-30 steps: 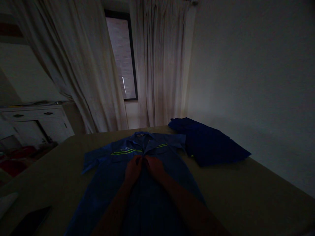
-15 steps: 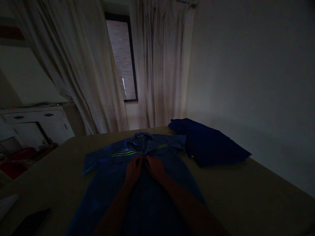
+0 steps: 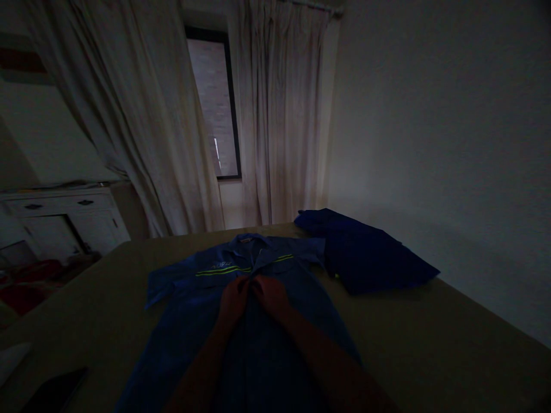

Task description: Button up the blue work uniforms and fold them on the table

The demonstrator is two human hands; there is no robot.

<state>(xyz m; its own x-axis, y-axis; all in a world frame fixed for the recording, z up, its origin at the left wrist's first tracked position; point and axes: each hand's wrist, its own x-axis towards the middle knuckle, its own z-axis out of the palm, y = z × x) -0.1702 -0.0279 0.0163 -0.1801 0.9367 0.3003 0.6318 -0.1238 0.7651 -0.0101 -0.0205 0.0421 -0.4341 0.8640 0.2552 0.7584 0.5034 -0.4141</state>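
Observation:
A blue short-sleeved work shirt [image 3: 193, 321] with yellow-green chest stripes lies spread face up, its collar at the far end. My left hand [image 3: 235, 295] pinches the shirt's front opening just below the stripes. Close against it, my right hand [image 3: 270, 291] has its fingers closed on the other side of the same opening. Both sets of fingertips meet at the middle of the chest. What exactly lies between them, cloth edge or fastener, is too dark and small to make out. Above the hands the collar is parted.
Dark blue folded cloth [image 3: 370, 252] lies to the right of the shirt, by the wall. A dark flat phone-like object [image 3: 58, 390] and a white item [image 3: 12, 358] are at the near left of the table [image 3: 408, 344]. Curtains [image 3: 284, 115] and a white cabinet [image 3: 64, 218] stand beyond.
The view has tilted up very slightly. Both hands stay at the same spot on the shirt front, with hardly any visible finger movement.

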